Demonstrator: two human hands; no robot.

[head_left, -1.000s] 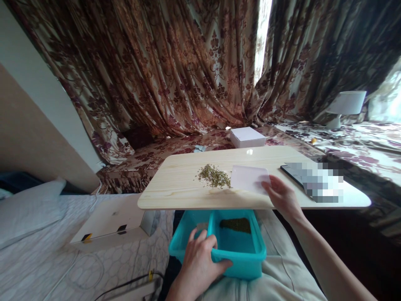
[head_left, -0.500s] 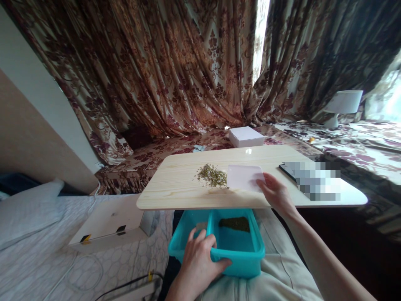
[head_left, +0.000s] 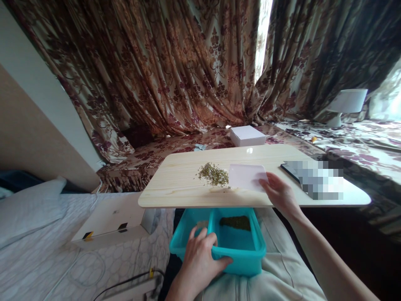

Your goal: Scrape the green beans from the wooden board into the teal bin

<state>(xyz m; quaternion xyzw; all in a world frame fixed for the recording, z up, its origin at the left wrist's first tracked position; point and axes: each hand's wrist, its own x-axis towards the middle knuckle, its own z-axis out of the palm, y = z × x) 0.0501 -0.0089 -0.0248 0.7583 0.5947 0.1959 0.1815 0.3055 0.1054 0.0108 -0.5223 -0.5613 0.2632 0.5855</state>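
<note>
head cam — right hand [head_left: 280, 192] pinching a pale card [head_left: 246, 176] by its right end, just beside a pile of greenish bits [head_left: 213, 174] on the wooden board [head_left: 171, 182]. left hand [head_left: 202, 256] has the near rim of the teal bin [head_left: 246, 264] gripped — dark green stuff [head_left: 236, 223] sits in its right compartment.

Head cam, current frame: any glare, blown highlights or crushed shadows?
Head view: blown-out strip between the curtains, washed-out light at the far right edge; head view: small glare spot near the far edge of the tabletop; head view: near-black area below the tabletop at right, detail mostly lost.
</note>
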